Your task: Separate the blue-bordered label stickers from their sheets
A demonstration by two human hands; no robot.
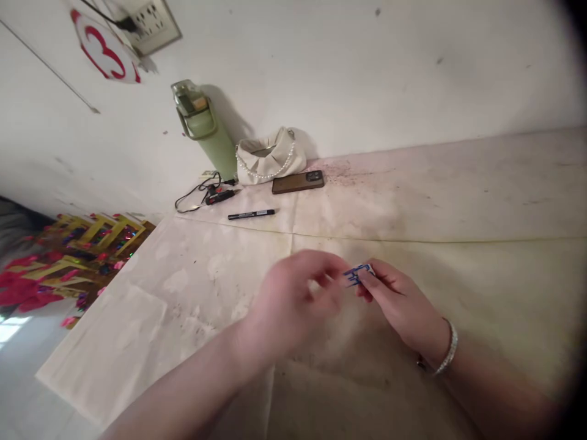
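Between the thumb and fingers of my right hand (397, 299) is a small flat piece with a blue-and-white pattern (354, 276); its exact kind does not show. My left hand (296, 299) is smeared by motion, with curved fingers close to the left edge of that piece. Whether those fingers touch or grip it cannot be made out. Both hands are above the pale cloth-covered table (220, 269). A beaded bracelet (449, 348) circles my right wrist.
Beyond my hands lie a black marker (251, 214), a phone (298, 182) and a dark corded tool (220, 197). A white bag with a pearl strap (270, 162) and a green bottle (211, 137) stand by the wall. Yellow frames with colourful decorations (114, 238) are past the table's left edge.
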